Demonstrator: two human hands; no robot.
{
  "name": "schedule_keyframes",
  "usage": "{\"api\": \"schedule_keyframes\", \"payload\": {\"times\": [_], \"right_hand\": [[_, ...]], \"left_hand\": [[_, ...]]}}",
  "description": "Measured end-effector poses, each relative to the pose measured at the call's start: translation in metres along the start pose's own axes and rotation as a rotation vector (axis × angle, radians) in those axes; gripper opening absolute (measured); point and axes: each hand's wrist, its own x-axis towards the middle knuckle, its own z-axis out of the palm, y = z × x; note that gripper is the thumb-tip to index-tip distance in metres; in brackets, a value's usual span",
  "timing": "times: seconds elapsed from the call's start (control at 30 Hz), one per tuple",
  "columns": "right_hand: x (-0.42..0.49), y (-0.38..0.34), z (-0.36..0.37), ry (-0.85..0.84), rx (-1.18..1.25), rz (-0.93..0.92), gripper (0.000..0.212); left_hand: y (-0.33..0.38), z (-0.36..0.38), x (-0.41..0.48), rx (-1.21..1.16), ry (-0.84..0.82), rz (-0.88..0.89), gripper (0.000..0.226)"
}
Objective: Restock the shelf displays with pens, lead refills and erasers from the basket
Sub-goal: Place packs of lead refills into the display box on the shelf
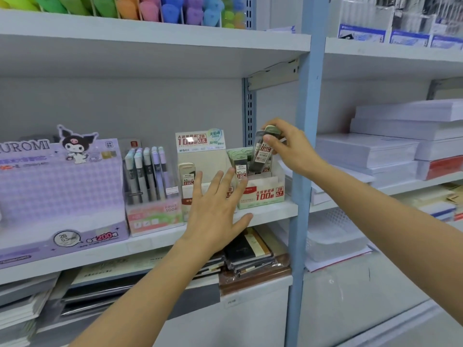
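Observation:
My right hand [290,146] pinches a dark lead refill case [263,152] by its top, tilted, just above the 0.7 lead refill display box [263,194] on the middle shelf. That box holds several refill cases. To its left stands the 0.5 lead refill display box [200,156] with one case [187,174] in it. My left hand [215,211] is spread open with straight fingers in front of the 0.5 box, near the shelf edge [270,211]. The basket is not in view.
A pen display [150,181] and a purple Kuromi lead box [60,191] stand to the left. Blue shelf upright [304,171] runs just right of my right hand. Paper stacks [390,144] fill the right bay; notebooks [250,254] lie on the shelf below.

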Motion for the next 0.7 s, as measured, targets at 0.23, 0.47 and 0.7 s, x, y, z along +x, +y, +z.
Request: {"api": "schedule_keyframes", "payload": {"times": [0.23,0.47,0.7], "right_hand": [[0.005,0.009,0.012,-0.206,-0.044,0.050,0.010],[0.007,0.014,0.011,-0.215,-0.051,0.091,0.012],[0.005,0.013,0.022,-0.267,-0.115,0.140,0.023]], "left_hand": [[0.002,0.000,0.001,-0.080,0.021,-0.005,0.070],[0.001,0.002,0.000,-0.095,0.034,-0.001,0.072],[0.002,0.001,0.000,-0.067,0.007,-0.005,0.073]]}}
